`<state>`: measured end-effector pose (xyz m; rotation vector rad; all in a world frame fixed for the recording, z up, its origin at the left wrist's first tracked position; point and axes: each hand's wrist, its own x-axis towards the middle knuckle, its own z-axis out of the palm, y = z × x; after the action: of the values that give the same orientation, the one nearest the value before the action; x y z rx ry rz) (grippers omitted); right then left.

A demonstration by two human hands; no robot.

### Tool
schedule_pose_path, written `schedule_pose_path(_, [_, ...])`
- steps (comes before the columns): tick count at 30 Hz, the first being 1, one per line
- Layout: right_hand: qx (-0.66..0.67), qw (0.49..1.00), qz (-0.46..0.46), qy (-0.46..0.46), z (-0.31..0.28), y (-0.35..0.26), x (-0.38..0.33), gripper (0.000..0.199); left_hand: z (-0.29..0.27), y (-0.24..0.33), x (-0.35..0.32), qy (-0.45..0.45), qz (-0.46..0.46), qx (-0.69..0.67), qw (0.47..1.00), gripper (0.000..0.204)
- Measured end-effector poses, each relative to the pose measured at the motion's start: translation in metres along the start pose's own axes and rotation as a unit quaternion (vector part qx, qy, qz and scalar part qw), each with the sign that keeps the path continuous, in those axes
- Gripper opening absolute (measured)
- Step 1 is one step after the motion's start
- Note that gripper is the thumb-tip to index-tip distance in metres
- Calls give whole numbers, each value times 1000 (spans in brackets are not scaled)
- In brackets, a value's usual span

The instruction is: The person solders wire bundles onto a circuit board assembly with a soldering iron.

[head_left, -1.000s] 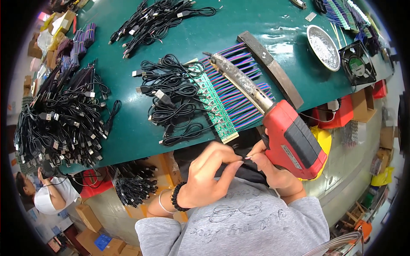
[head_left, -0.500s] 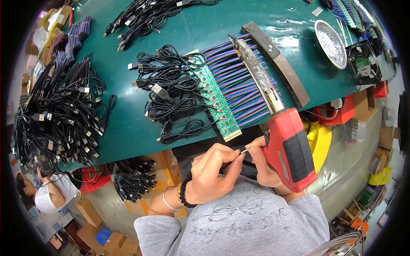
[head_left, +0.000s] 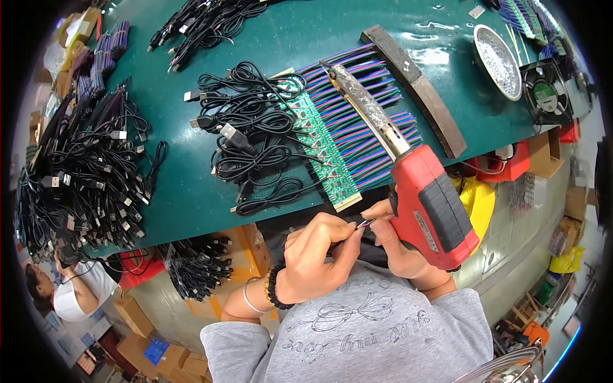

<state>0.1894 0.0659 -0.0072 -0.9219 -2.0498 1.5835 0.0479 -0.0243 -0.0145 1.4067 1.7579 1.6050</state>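
Observation:
My left hand [head_left: 319, 258] pinches one end of a thin wire [head_left: 365, 223] between thumb and fingertips. Thumb and forefinger of my right hand [head_left: 399, 246] close at the wire's other side, dark and reddish strands showing between the hands. The same right hand also holds a red and black soldering gun [head_left: 434, 207], its long metal barrel slanting up and left over the table. Under that barrel lies a strip of green circuit boards [head_left: 322, 153], with rows of multicoloured ribbon wires [head_left: 370, 137] to its right and coiled black USB cables [head_left: 255, 121] to its left.
A dark curved metal bar [head_left: 418, 89] lies across the wire ends. At right are an oval dish of silvery bits [head_left: 498, 62] and a small fan [head_left: 546, 92]. Heaped black USB cables [head_left: 83, 179] cover the table's left. A seated person [head_left: 76, 293] is at lower left.
The soldering gun has shifted slightly left, and its barrel tip now sits lower and farther left. More of the wire's coloured strands shows between my fingertips. My left hand is nearly still.

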Motion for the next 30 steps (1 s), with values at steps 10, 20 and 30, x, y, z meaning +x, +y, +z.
schedule_pose_path(10, [-82,994,-64,-19,-25,-3,-4,9,-24,30,15,-159,6,29,987,15])
schedule_pose_path(20, [188,899,-196,344,-39,12,-27,51,14,85,258,-147,25,-136,979,34])
schedule_pose_path(30, [223,882,-149,388,-47,23,-40,48,13,-92,340,-133,13,460,878,34])
